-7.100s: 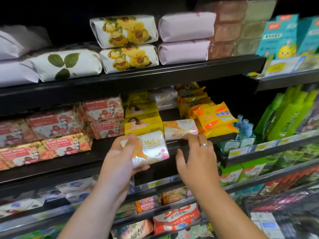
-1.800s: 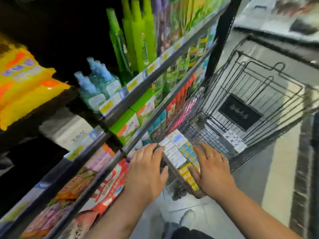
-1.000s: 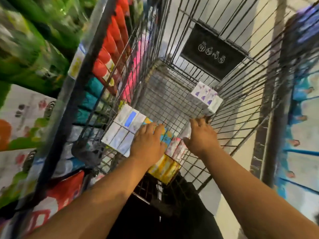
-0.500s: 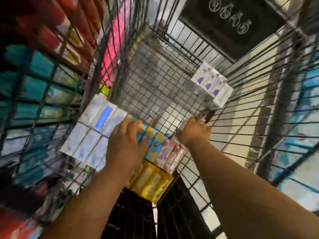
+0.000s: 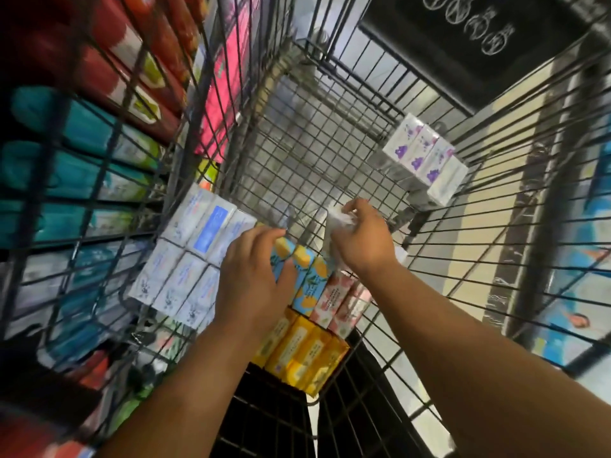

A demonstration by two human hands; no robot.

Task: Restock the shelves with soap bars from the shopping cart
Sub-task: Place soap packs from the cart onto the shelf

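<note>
Grip of the right hand (image 5: 363,242), head view: closed round a pale packet (image 5: 337,221) held just above the floor of the cart (image 5: 330,143); whether it is soap cannot be told. The left hand (image 5: 254,279) is laid flat, fingers straight, on the lemon-printed soap boxes (image 5: 312,276) packed at the cart's near end. The boxes are judged light, stiff and smooth-faced, and are best pinched across their short sides.

Partly hidden under the left hand (image 5: 254,279): lemon boxes (image 5: 309,276). Blurred in the grip of the right hand (image 5: 360,239): a pale packet (image 5: 337,219), kind unclear. Cut off by the top edge: black sign (image 5: 463,44), marks unreadable. Smeared behind the cart wires (image 5: 185,133), left: shelf goods (image 5: 82,137). Too small to read: box print.
</note>
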